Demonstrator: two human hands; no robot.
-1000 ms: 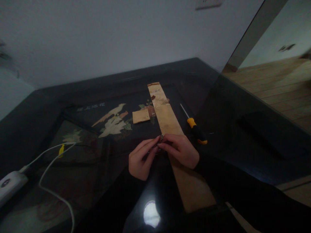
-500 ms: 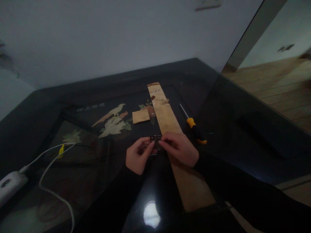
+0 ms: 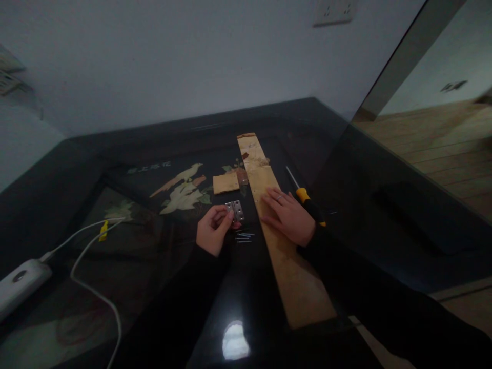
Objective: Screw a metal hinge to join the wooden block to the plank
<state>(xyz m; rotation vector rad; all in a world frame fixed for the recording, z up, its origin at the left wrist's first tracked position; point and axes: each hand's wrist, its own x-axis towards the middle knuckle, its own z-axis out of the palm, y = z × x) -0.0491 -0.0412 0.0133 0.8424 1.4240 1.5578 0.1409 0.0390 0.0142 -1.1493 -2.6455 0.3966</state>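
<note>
Between thumb and fingers, my left hand (image 3: 213, 229) grips an opened metal hinge (image 3: 237, 208) with several screw holes. Several screws (image 3: 244, 238) lie on the dark table just below it. My right hand (image 3: 289, 214) rests flat on a long wooden board (image 3: 271, 184), fingers stretched out, a ring on one finger. A small square piece of wood (image 3: 225, 183) lies to the left of the board. On the board's right side is a screwdriver (image 3: 303, 196) with a yellow and black handle, partly hidden behind my right hand.
On the left, a white power strip (image 3: 23, 282) and a white cable (image 3: 94, 290) with a yellow tag (image 3: 103, 231) lie on the dark glossy table (image 3: 184, 287). A dark flat object (image 3: 418, 218) is at the right. A wall with a socket (image 3: 333, 11) stands behind.
My right hand has let go of the hinge and moved right and up onto the board, its fingers opening out. The hinge stays in my left hand, and the screws now show below it.
</note>
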